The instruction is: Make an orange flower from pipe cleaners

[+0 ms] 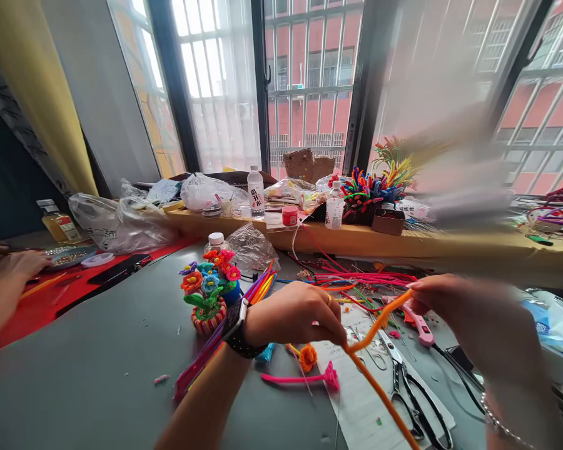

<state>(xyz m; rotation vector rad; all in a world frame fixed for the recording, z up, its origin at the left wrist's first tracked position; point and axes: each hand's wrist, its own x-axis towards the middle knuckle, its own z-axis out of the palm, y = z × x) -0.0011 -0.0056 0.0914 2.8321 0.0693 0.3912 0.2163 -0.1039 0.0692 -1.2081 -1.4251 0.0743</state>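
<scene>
My left hand (296,315), with a watch on its wrist, is closed in a pinch on an orange pipe cleaner (378,387) near its bend. My right hand (464,319) pinches the same stem's upper end near the tip. The stem runs down across a sheet of white paper (356,400). Below my left hand lie a small orange pipe-cleaner flower (308,357) and a pink stem with a flower end (304,378). A pot of pipe-cleaner flowers (209,290) stands left of my left wrist.
Scissors (410,394) and a pink tool (420,325) lie under my right hand. Loose coloured stems (258,289), water bottles (256,192), plastic bags and a bouquet of stems (373,187) crowd the sill. Another person's hands (9,269) rest on a red mat at left.
</scene>
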